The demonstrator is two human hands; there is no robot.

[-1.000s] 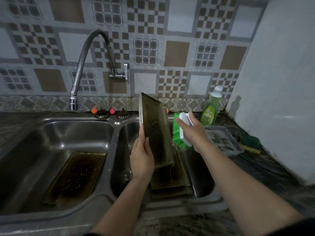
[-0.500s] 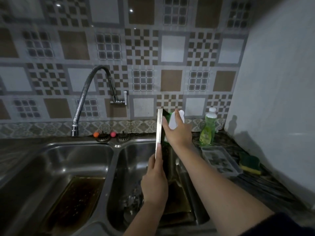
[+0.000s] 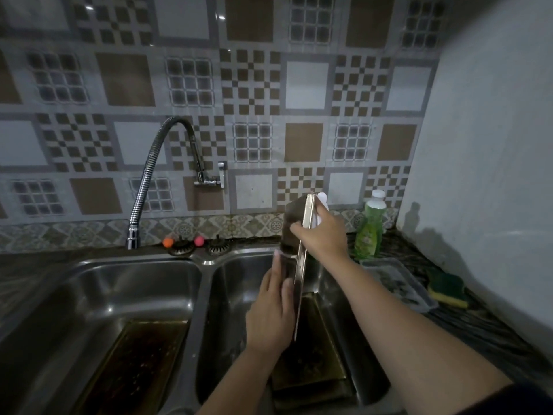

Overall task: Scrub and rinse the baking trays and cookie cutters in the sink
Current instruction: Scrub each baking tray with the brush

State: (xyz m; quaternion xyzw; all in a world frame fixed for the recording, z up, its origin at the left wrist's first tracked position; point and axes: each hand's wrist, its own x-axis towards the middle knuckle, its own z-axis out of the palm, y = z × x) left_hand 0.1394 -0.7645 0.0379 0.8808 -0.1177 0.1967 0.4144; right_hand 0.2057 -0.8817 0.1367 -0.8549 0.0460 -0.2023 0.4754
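I hold a baking tray (image 3: 303,259) upright and edge-on over the right sink basin (image 3: 239,295). My left hand (image 3: 273,310) grips its lower part, fingers flat on its left face. My right hand (image 3: 321,232) holds a white-handled scrub brush (image 3: 322,202) against the tray's right face near the top; the bristles are hidden behind the tray. More dirty trays (image 3: 311,354) lie stacked in the right basin under the held one. Another dirty tray (image 3: 134,363) lies flat in the left basin (image 3: 89,295).
A flexible tap (image 3: 149,175) arches over the left basin, no water running. A green soap bottle (image 3: 369,226), a clear plastic container (image 3: 398,283) and a green-yellow sponge (image 3: 447,289) sit on the dark counter at right. A white wall closes the right side.
The tray was turned from its inner face toward me to edge-on and lifted higher. My right hand with the brush moved up to the tray's top. The view tilted upward.
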